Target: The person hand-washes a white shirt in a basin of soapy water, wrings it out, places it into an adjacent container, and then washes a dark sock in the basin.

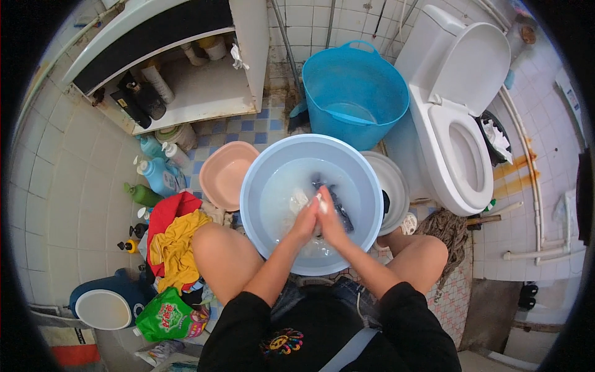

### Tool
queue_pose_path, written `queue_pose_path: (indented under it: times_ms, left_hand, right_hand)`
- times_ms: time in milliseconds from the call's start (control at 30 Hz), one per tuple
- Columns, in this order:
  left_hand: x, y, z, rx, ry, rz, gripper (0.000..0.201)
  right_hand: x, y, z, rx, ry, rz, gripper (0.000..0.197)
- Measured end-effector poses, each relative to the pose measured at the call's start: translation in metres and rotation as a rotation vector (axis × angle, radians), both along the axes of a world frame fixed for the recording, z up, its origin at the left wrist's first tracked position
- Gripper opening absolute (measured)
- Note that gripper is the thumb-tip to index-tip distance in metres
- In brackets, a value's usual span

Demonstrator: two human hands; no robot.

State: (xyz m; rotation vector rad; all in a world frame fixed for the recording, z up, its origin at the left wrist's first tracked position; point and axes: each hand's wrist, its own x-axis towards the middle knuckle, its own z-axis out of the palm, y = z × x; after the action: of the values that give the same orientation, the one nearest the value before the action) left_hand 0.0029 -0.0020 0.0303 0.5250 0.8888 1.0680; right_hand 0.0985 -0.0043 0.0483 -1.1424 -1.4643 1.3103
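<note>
Over the light-blue basin [249, 214] of cloudy water, my left hand [304, 221] and my right hand [330, 222] are pressed together, palms facing. A bit of white shows between the fingers; whether it is cloth or suds I cannot make out. Just beyond and to the right of the hands, a dark patterned cloth [343, 214] lies partly under the water. Something whitish, perhaps cloth or foam, shows in the water to the left of the fingertips. Both wrists are above the near part of the basin.
A pink basin [229, 170] and several bottles [162, 177] stand left. Yellow cloth [176, 248], red cloth [170, 217] and a green detergent bag [164, 315] lie nearer. Beyond are a blue tub [347, 80] and an open cabinet [204, 93]; right, a lidded bucket [396, 180], toilet [462, 155] and mop [443, 232].
</note>
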Motion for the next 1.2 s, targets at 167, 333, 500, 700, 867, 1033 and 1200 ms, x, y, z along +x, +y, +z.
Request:
queue_pose_path:
  times_ms: [167,333,500,700,867,1033,1200]
  left_hand:
    - [0.008,-0.010,0.016,0.000,-0.011,-0.147,0.051]
    - [-0.023,0.013,0.019,-0.249,-0.010,0.296,0.052]
    - [0.024,-0.024,0.003,0.133,0.265,-0.173,0.060]
    - [-0.016,0.009,0.004,-0.105,-0.024,0.079,0.057]
    - [-0.004,-0.009,-0.007,0.042,-0.013,0.088,0.053]
    - [0.002,-0.014,-0.026,0.007,-0.160,0.070,0.048]
    - [-0.024,0.004,0.054,-0.220,-0.057,0.374,0.048]
  right_hand:
    - [0.029,0.026,-0.007,-0.218,0.109,-0.048,0.052]
    - [-0.012,-0.024,0.019,0.268,-0.218,0.326,0.052]
    - [0.041,0.028,-0.025,-0.105,0.066,0.010,0.052]
    - [0.005,-0.010,0.005,0.183,-0.133,0.210,0.051]
    - [0.012,0.004,-0.015,0.086,-0.005,0.191,0.054]
    - [0.025,0.023,-0.024,-0.275,0.114,0.170,0.051]
    - [-0.015,-0.029,0.004,0.281,-0.213,0.273,0.049]
